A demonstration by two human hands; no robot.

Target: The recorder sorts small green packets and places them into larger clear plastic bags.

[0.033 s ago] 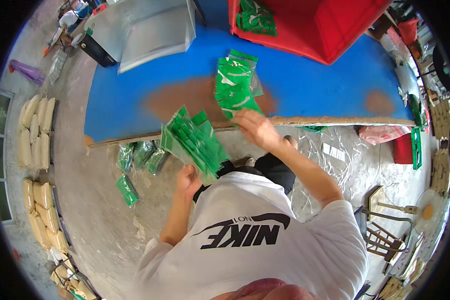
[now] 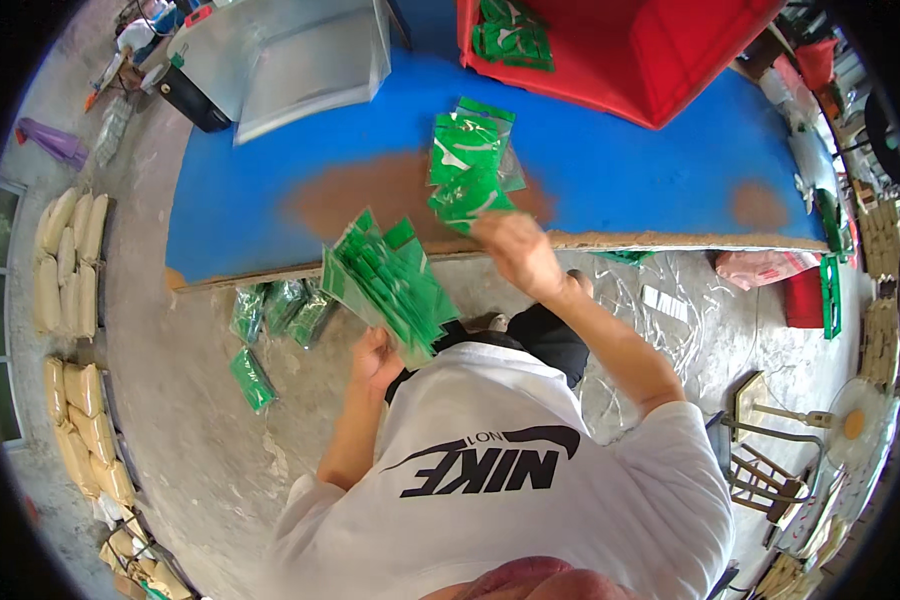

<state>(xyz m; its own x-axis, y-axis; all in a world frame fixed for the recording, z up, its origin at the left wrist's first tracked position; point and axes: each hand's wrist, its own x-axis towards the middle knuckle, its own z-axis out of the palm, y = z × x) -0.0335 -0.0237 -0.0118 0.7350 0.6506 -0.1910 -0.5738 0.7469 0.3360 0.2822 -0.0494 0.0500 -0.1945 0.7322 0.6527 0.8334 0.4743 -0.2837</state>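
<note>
A fanned bundle of flat green packets in clear plastic sleeves (image 2: 385,285) is gripped at its lower end by my left hand (image 2: 375,358), in front of my chest. My right hand (image 2: 520,255) is at the table's near edge, its fingers curled and smeared by motion. They meet the near corner of a green packet (image 2: 470,195); whether they grip it is not clear. That packet overlaps other sleeved green packets (image 2: 465,140) lying on the blue table (image 2: 300,170).
At the table's back, a red bin (image 2: 610,60) holds several green packets (image 2: 512,35). A translucent plastic box (image 2: 315,75) and a black bottle (image 2: 192,100) stand back left. Wrapped green bundles (image 2: 285,305) lie on the floor. A stool (image 2: 765,480) and fan (image 2: 855,425) are at right.
My right hand has shifted slightly right and turned. The near green packet has moved a little away from me, toward the others. My left hand and its bundle look unchanged.
</note>
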